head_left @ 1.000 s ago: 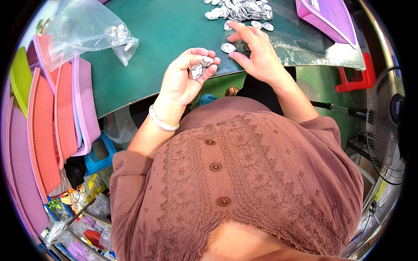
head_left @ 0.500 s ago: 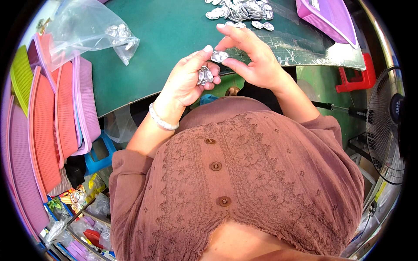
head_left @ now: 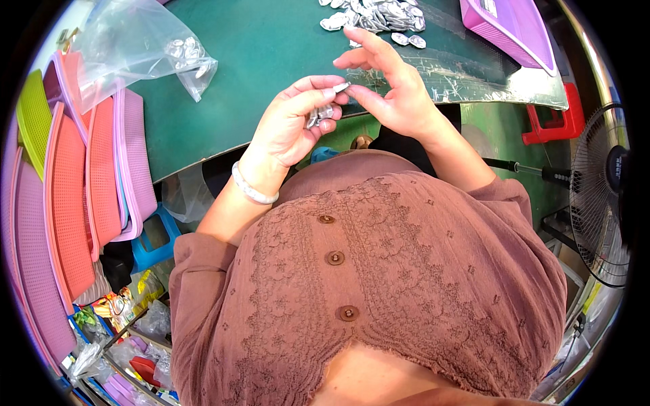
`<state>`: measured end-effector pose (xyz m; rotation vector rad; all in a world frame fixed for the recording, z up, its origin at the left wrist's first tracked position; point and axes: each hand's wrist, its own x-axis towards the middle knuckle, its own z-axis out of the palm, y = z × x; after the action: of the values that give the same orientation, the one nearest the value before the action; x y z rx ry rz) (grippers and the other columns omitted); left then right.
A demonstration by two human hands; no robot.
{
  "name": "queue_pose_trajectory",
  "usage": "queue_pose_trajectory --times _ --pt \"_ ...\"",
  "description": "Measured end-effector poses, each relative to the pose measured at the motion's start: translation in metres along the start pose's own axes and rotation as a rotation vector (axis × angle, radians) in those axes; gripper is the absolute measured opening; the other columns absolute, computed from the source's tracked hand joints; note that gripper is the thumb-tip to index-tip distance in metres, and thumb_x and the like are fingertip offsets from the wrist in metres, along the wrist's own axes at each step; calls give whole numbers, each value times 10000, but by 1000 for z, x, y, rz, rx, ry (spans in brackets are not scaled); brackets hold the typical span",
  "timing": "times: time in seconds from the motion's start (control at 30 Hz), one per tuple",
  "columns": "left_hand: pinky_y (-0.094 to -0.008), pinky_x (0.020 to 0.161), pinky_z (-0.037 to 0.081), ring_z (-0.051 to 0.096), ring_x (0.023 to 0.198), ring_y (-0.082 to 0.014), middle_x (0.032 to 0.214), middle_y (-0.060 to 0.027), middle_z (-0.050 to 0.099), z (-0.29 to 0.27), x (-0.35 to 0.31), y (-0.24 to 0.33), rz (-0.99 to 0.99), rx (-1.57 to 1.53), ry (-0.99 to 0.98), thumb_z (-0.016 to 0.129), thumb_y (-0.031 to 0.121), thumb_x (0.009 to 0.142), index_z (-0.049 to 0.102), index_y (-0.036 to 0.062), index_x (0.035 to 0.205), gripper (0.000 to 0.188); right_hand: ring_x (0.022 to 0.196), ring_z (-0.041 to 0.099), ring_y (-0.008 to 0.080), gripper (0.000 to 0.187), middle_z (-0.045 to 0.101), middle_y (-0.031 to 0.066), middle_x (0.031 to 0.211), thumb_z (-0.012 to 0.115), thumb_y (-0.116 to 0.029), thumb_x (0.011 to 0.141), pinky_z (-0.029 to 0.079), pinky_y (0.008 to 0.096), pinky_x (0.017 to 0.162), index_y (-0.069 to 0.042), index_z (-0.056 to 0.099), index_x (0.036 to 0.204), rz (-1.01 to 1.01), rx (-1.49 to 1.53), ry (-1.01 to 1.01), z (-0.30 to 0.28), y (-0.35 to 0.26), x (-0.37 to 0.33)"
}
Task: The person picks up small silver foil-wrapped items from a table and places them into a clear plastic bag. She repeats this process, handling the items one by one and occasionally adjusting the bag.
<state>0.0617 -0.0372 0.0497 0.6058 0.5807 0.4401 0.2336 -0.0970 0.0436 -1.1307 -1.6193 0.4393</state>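
Observation:
My left hand point(head_left: 290, 111) pinches a small silver metal piece point(head_left: 342, 87) between thumb and forefinger, and the piece is turned nearly edge-on. Several more shiny silver pieces point(head_left: 317, 117) are held in its curled lower fingers. At the other end of the pinched piece is my right hand point(head_left: 399, 91), its thumb tip touching or very close to it. The right fingers are stretched out and apart from the thumb. Beyond the right hand, a heap of like silver pieces point(head_left: 391, 15) lies on the green table point(head_left: 271, 51), with two loose ones point(head_left: 408, 40) nearer me.
A clear plastic bag point(head_left: 128, 44) with some silver pieces lies at the table's left. Nested orange, purple and green baskets point(head_left: 68, 203) stand on the left. A purple basket point(head_left: 511, 30) sits far right, near a red stool point(head_left: 558, 118) and a fan point(head_left: 602, 193).
The pinched piece has turned from face-up to nearly edge-on. My left forefinger has come up against it, and the right fingers have lifted slightly away.

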Motion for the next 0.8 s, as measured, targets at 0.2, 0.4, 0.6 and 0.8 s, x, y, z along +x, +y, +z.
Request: queue_pose_trajectory --times 0.2,0.4,0.6,0.8 --pt "-196 552 446 559 702 -125 856 -66 583 1 -2 -1 59 83 -9 569 -20 785 556 3 1057 274 940 576 190 673 587 107 1018 606 67 700 454 294 807 -63 350 1308 48 -36 -29 -2 0 -1" --pt "-202 594 471 567 727 -129 857 -64 581 2 -3 -2 79 146 31 569 -8 784 537 -13 1109 327 876 576 240 613 613 75 938 613 28 694 456 320 781 -105 413 1258 21 -223 128 -12 14 -1" --pt "-249 610 507 580 767 -199 847 -120 572 -12 3 -2 24 -109 13 540 19 802 554 -29 968 174 894 540 267 597 608 81 949 593 29 690 401 373 818 -84 414 1248 64 -576 126 -23 27 -5" --pt "-276 615 524 587 785 -226 876 -139 578 -16 6 -3 31 -210 -10 532 23 809 557 -13 933 131 878 538 269 585 606 90 956 603 15 701 422 372 804 -105 422 1244 182 -283 7 -18 19 -10"
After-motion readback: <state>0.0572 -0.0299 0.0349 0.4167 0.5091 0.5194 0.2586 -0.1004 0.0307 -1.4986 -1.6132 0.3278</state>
